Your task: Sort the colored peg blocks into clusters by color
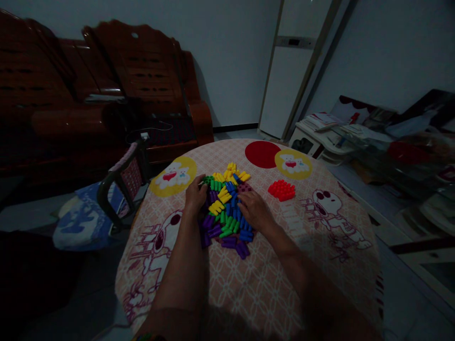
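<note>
A mixed pile of small plastic building pieces lies on the round table: yellow pieces (220, 201), green pieces (230, 227), blue pieces (246, 235) and purple pieces (236, 246). My left hand (196, 195) is at the pile's upper left edge, thumb and fingers apart, by some green pieces (215, 185). From the right, my right hand (254, 208) rests on the pile with loosely bent fingers, over blue pieces and against a maroon studded piece (244, 188). Its fingertips are partly hidden. A separate cluster of red pieces (282, 190) lies to the right of the pile.
A patterned cloth (256, 284) covers the table. Beyond it stand a carved wooden sofa (142, 71) and a tall white cabinet-like unit (289, 71). A small chair (122, 184) is close at left. Papers (320, 121) and other items crowd a low cabinet at right.
</note>
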`<control>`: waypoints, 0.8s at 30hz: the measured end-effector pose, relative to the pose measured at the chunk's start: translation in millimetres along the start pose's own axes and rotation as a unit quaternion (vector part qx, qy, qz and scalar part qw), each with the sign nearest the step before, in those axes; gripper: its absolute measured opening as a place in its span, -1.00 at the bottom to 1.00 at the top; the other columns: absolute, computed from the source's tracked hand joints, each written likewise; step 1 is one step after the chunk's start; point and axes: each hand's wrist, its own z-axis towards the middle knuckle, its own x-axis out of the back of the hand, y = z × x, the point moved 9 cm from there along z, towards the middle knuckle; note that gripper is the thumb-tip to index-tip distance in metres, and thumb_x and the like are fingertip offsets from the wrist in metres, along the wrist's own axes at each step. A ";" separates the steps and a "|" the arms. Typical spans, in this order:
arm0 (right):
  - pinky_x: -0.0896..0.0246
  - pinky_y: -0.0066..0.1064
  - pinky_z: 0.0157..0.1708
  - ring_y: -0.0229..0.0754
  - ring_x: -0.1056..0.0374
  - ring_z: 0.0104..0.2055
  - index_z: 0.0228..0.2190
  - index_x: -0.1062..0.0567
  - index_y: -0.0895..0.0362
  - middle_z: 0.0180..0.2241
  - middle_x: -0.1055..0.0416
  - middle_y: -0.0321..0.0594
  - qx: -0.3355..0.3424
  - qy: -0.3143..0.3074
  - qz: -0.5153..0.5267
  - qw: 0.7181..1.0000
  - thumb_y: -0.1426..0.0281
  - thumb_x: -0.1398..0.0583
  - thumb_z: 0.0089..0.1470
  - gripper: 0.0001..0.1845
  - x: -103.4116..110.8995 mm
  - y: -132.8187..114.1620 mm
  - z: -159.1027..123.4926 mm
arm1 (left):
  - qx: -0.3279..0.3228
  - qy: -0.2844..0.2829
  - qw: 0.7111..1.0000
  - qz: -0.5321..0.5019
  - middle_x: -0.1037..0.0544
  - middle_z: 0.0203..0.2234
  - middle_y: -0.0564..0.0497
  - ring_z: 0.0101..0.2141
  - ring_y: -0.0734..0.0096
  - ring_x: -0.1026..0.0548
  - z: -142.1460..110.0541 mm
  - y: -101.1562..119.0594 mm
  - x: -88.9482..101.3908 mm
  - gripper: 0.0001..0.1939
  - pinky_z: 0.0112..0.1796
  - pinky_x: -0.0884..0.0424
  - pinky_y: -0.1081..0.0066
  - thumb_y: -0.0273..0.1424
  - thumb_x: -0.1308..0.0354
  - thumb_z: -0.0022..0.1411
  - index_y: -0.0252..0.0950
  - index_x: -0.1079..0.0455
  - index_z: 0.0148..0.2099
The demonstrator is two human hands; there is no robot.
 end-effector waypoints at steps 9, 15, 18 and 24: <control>-0.30 -0.16 0.01 -0.03 -0.42 -0.04 0.01 -0.54 0.03 -0.09 -0.52 -0.13 -0.077 -0.015 0.055 0.995 0.48 -0.32 0.05 -0.54 -9.0 -1.9 -2.5 | -0.009 -0.012 0.999 0.031 -0.53 0.13 -0.17 0.09 0.11 -0.50 3.0 0.8 -2.2 -0.46 0.18 -0.35 0.15 -0.36 -0.11 0.18 -0.32 -0.41 0.22; -0.39 -0.30 -0.22 -0.15 -0.47 -0.29 -0.27 -0.62 0.12 -0.29 -0.56 -0.21 -0.116 0.109 0.178 0.971 0.41 -0.29 0.02 -0.82 53.5 28.2 -3.8 | -0.002 -0.010 0.999 0.035 -0.54 0.11 -0.20 0.08 0.09 -0.52 3.0 2.8 0.3 -0.45 0.17 -0.37 0.14 -0.36 -0.13 0.19 -0.34 -0.41 0.22; -0.39 -0.32 -0.34 -0.17 -0.45 -0.39 -0.23 -0.62 0.14 -0.38 -0.55 -0.21 -0.191 0.269 0.165 0.929 0.30 -0.24 0.02 -0.72 126.3 87.9 -28.9 | 0.018 -0.007 0.999 0.026 -0.56 0.08 -0.18 0.01 0.12 -0.56 2.2 1.4 2.7 -0.45 0.11 -0.42 0.16 -0.36 -0.14 0.18 -0.30 -0.41 0.23; -0.34 -0.20 -0.28 -0.06 -0.43 -0.39 -0.30 -0.62 0.20 -0.44 -0.53 -0.12 -0.343 0.412 -0.083 0.840 0.33 -0.22 -0.06 -0.71 209.6 192.7 -114.5 | 0.034 0.000 0.999 0.041 -0.60 0.00 -0.18 -0.03 0.12 -0.57 3.4 -0.1 5.1 -0.47 0.09 -0.43 0.17 -0.32 -0.13 0.18 -0.31 -0.45 0.20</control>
